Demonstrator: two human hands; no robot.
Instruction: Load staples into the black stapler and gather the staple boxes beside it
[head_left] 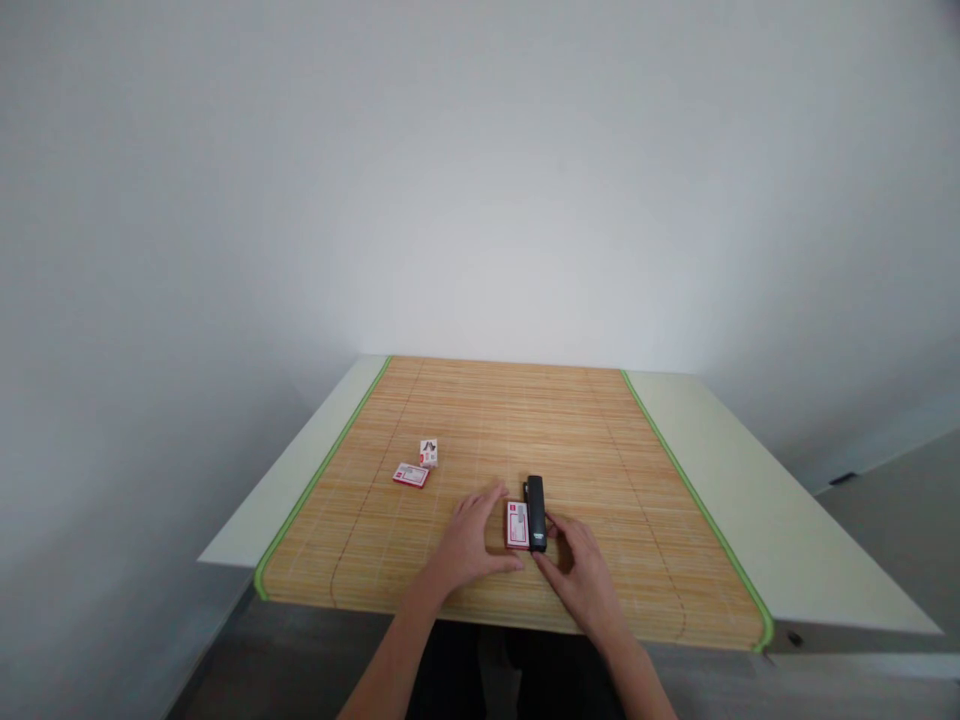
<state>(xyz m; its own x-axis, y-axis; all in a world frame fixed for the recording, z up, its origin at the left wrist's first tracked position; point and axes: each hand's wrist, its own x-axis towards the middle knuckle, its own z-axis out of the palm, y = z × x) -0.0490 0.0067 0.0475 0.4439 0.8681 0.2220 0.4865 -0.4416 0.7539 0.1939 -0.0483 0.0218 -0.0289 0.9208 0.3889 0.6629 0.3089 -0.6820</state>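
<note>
A black stapler (pixel 537 515) lies lengthwise on the bamboo mat (pixel 525 420), pointing away from me. Close against its left side is a flat white box with red edges (pixel 517 525). My left hand (pixel 471 540) is open to the left of this box, its thumb and fingers spread around it with a gap on the left. At the stapler's right side, my right hand (pixel 581 575) has its fingertips on the edge and its thumb by the near end. A second flat red-edged box (pixel 411 475) and a small white box with a dark picture (pixel 428 453) are farther left.
The mat has green borders and covers the middle of a white table (pixel 750 470). A plain pale wall (pixel 510 200) rises behind the table. The table's front edge is just in front of my lap.
</note>
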